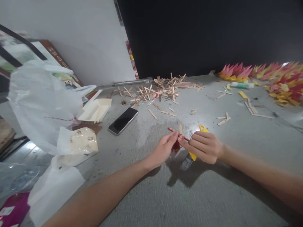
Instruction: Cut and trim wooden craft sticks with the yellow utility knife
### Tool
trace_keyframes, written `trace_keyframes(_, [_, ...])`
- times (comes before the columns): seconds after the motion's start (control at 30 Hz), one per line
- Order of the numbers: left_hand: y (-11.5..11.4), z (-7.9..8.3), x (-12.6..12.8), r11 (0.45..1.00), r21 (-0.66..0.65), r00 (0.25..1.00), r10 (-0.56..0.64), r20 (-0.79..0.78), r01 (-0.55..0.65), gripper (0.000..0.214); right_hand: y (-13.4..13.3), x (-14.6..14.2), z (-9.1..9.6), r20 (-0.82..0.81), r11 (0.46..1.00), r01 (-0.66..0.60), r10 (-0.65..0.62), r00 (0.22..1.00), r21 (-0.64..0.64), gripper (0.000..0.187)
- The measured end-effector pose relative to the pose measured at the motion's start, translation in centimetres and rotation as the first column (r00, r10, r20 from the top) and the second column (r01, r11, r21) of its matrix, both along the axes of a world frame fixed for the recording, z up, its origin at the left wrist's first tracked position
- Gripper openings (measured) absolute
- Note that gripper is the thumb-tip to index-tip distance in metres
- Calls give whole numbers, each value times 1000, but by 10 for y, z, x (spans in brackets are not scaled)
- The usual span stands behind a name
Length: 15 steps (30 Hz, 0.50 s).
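My left hand [164, 147] is closed, thumb and finger pinching a small wooden craft stick [180, 130] that points up. My right hand [204, 146] is curled, and its fingertips meet the same stick from the right. Behind the fingers runs a thin red pen-like rod [170, 129], partly hidden. A yellow utility knife [193, 156] with a grey end passes beneath my right hand; whether it is gripped or lies on the table I cannot tell. Something dark red shows blurred under my left fingertips.
Several craft sticks form a pile [163, 90] at the back. A phone [123, 121] lies to the left, near a paper tray [100, 108] and a white plastic bag [42, 101]. Pink and yellow folded-paper pieces [236, 72] and a glue tube [241, 85] are at back right.
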<state>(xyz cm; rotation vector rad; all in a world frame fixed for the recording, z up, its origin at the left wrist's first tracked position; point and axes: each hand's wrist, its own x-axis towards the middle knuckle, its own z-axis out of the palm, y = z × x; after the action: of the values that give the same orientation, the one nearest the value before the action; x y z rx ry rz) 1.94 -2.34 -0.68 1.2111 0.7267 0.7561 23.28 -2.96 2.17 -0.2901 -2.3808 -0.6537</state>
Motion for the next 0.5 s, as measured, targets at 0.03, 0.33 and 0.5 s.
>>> trace_keyframes(0.03, [0,1,-1,1000,-5,1000,-9,20,10,49,1,-1,-1,9,1000,-4,4,1000,-13,27])
trace_keyframes(0.33, [-2,5,1,996,30,996,86,30,-87,38,10,10,-23,-125,911,-18,-37,991,-413,38])
trace_keyframes(0.5, [-5,0,3,998,5,997,57,61,-58,38,14,11,-27,-224,804,23,-193,955,-594,36])
